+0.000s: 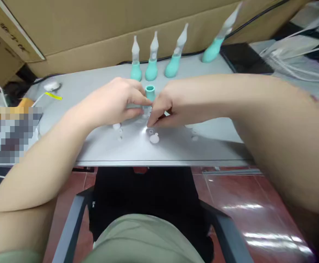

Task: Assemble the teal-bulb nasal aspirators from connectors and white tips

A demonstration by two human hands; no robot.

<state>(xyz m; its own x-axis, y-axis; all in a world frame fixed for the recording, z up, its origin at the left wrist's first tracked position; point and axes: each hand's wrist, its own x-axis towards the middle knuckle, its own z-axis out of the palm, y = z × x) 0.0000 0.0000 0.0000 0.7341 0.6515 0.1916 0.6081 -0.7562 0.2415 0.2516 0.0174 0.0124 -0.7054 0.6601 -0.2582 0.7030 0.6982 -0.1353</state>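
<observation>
My left hand (118, 100) reaches in from the left, its thumb and index finger closed about a small clear plastic piece (146, 111) on the table. My right hand (166, 107) is curled beside it, thumb and fingertips pinched together low over the tabletop; what they hold is hidden. Just behind the fingertips stands a teal rubber bulb (150, 94) with its round mouth facing up. In front of my right fingertips lie a white round cap with a tab (154, 138) and a tiny clear ring (151, 131). Another small white piece (116, 126) rests below my left hand.
Several teal bulb aspirators with white tips, such as this one (152, 60), stand along the cardboard wall (93, 33). A black flat device (245, 58) and bagged white cables (293, 58) are at right. The grey table (115, 151) ends near my lap.
</observation>
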